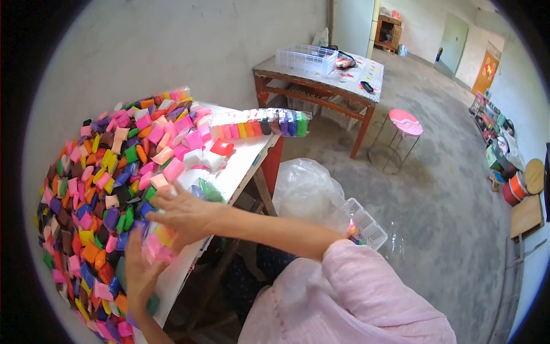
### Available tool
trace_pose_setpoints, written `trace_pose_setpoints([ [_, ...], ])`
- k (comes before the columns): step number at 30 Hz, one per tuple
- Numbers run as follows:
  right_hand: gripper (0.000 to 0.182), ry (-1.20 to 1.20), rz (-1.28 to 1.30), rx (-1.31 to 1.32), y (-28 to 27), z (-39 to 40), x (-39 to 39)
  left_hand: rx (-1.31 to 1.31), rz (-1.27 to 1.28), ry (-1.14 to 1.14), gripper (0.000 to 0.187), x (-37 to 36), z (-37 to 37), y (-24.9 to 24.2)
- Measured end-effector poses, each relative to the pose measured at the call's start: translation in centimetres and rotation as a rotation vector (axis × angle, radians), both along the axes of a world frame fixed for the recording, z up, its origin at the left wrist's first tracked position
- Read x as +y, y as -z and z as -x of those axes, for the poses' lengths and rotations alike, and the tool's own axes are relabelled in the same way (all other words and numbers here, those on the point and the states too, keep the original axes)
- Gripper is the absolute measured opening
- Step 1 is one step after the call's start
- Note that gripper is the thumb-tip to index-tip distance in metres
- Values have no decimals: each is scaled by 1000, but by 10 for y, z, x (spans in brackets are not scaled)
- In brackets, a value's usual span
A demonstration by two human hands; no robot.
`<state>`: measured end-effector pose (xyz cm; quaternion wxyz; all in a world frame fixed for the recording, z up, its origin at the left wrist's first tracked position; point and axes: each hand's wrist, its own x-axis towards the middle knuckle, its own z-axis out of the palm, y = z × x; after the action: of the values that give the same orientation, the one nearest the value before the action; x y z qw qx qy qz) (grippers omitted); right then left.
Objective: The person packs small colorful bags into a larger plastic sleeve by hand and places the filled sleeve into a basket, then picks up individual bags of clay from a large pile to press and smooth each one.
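Many small wrapped blocks in mixed colours (103,189) form a large pile on the white table (172,289). My right hand (186,217) reaches over the pile's near edge, its fingers spread. Below and left of it, my left hand (140,269) is raised at the pile with its fingers apart. Between the two hands lie pink and yellow packets (157,243), partly hidden and blurred. A green packet in clear wrap (209,191) rests just beyond my right hand. At the table's far end lies a clear sleeve with a row of coloured blocks (260,124).
A wooden table (321,86) behind bears a clear plastic basket (306,59). A pink round stool (405,122) stands on the floor. Beside the work table are a large clear plastic bag (306,192) and a white basket (368,223). Goods line the right wall.
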<state>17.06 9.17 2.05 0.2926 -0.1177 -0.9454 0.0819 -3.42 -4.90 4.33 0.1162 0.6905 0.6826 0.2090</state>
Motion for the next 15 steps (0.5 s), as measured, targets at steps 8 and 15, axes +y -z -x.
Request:
trace_pose_setpoints([
  [8, 70, 124, -44, -30, 36, 32, 11, -240, -66, 122, 69, 0, 11, 21],
  [15, 65, 118, -89, -49, 21, 54, -16, -359, -93, 137, 77, 0, 14, 28],
])
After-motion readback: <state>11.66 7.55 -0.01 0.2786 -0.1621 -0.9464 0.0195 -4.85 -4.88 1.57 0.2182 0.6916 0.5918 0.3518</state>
